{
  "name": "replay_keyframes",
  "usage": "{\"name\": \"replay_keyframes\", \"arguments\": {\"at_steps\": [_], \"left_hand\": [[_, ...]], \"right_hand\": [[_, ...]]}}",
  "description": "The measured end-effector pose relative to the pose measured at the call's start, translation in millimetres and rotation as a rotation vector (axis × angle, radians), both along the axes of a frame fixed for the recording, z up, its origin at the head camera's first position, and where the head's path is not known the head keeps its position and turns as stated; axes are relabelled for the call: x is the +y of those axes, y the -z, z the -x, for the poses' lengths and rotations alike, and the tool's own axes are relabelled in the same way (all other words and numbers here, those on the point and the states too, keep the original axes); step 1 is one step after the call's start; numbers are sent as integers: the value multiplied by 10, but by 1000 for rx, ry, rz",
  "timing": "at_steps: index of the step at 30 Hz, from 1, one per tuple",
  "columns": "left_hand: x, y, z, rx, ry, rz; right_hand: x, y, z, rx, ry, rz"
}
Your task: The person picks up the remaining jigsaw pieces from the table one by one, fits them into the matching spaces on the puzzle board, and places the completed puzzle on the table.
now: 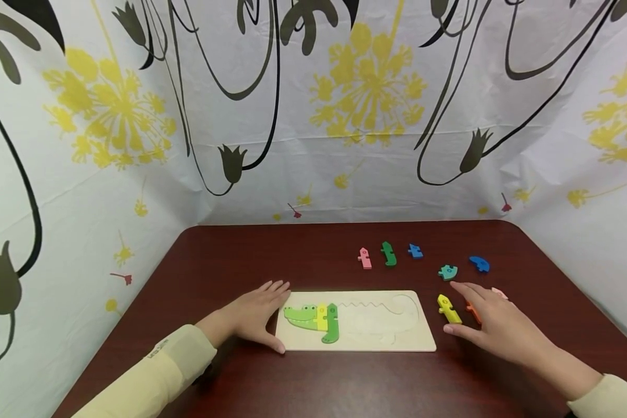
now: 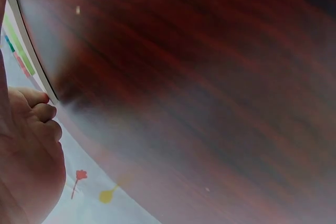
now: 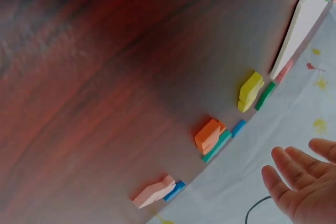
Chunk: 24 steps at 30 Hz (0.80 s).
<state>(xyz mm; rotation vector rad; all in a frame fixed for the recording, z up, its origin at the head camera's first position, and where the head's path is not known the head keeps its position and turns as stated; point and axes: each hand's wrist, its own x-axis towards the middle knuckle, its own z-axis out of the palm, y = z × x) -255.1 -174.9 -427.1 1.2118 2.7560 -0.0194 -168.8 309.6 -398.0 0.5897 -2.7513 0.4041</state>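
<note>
A pale wooden puzzle board (image 1: pixel 376 334) lies on the table, with green and yellow crocodile pieces (image 1: pixel 321 317) set in its left part. At the board's left end rests my left hand (image 1: pixel 256 316), fingers extended by the far corner and thumb by the near one. My right hand (image 1: pixel 507 328) is held over the loose pieces to the right of the board, fingers spread and holding nothing. Near its thumb lies a yellow piece (image 1: pixel 449 309). An orange piece (image 3: pixel 210 136) and a light pink piece (image 3: pixel 154 191) are partly hidden by this hand in the head view.
Farther back on the table (image 1: pixel 271 255) lie a pink piece (image 1: pixel 364 258), a green piece (image 1: pixel 389 254), a small blue piece (image 1: pixel 415 251), a teal piece (image 1: pixel 447 272) and a curved blue piece (image 1: pixel 479 264). A patterned cloth (image 1: pixel 292 116) hangs behind the table.
</note>
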Motion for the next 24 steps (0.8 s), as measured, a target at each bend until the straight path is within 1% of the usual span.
{"name": "replay_keyframes", "arguments": {"at_steps": [7,15,24], "left_hand": [[-7,-2,-9,1,10,-7],[-8,-7,-18,-2,12,-17],[-9,6,-14,-5,12,-20]], "right_hand": [[-4,53,-30,-59,59,50],[10,149,-21,-114,98,100],[2,194,0,-269,168,162]]}}
